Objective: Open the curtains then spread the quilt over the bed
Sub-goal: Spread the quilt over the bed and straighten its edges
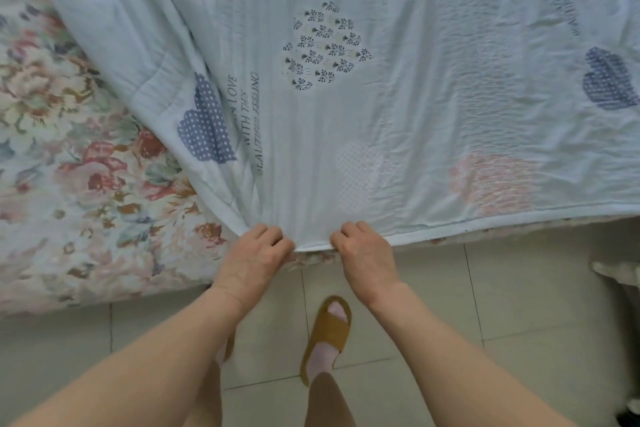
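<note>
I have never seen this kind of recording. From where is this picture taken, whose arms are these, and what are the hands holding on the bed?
There is no machine here. A person wears a wide-angle camera on the head, and it looks forward and down, so you see the person's own two bare arms from above. This is the only picture.

The left hand and the right hand are close together, and each grips the near edge of a pale blue quilt printed with hearts and some lettering. The quilt lies over the middle and right of the bed. On the left it is bunched in folds, and the floral sheet is uncovered there, so the spreading is not finished.

Below the bed edge you see a tiled floor and the person's foot in a brown slipper. No curtains appear in this view.
</note>
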